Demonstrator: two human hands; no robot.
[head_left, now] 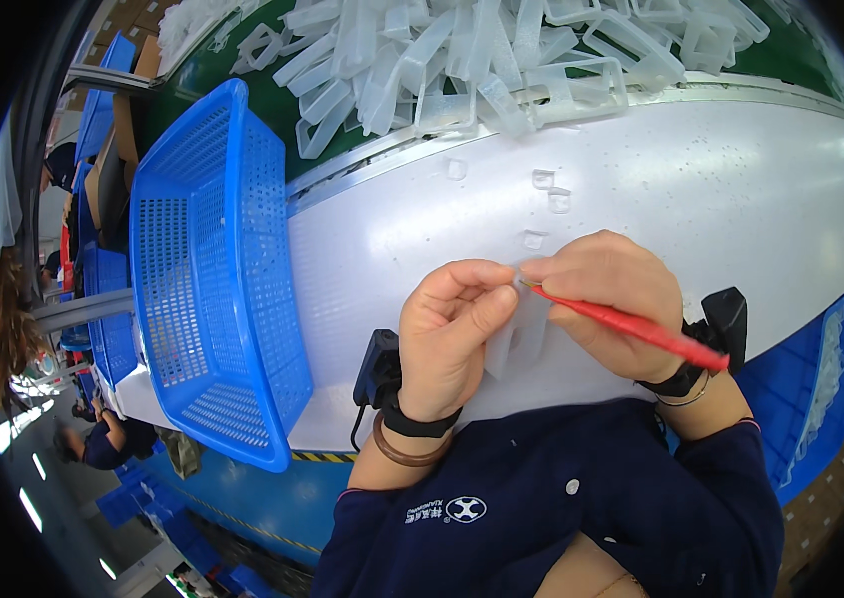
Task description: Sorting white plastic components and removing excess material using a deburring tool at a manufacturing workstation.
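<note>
My left hand (450, 334) is closed, thumb and forefinger pinching the top end of a translucent plastic frame (513, 344). The frame hangs below the fingertips, partly hidden by both hands. A slim tool with a red handle (641, 327) lies in my right hand (616, 299), whose fingers are wrapped round it. Its thin tip meets the frame's end by my left fingertips; the exact kind of tool cannot be made out. Just beyond the hands, several small clear plastic bits (558, 201) lie on the white table (382, 249).
A large blue perforated basket (267, 289) stands on its side at the left. Along the far edge, a heap of translucent plastic frames (462, 60) rests on a green surface (177, 115). A blue bin (811, 384) with plastic pieces is low at the right. Another person (113, 439) is far left.
</note>
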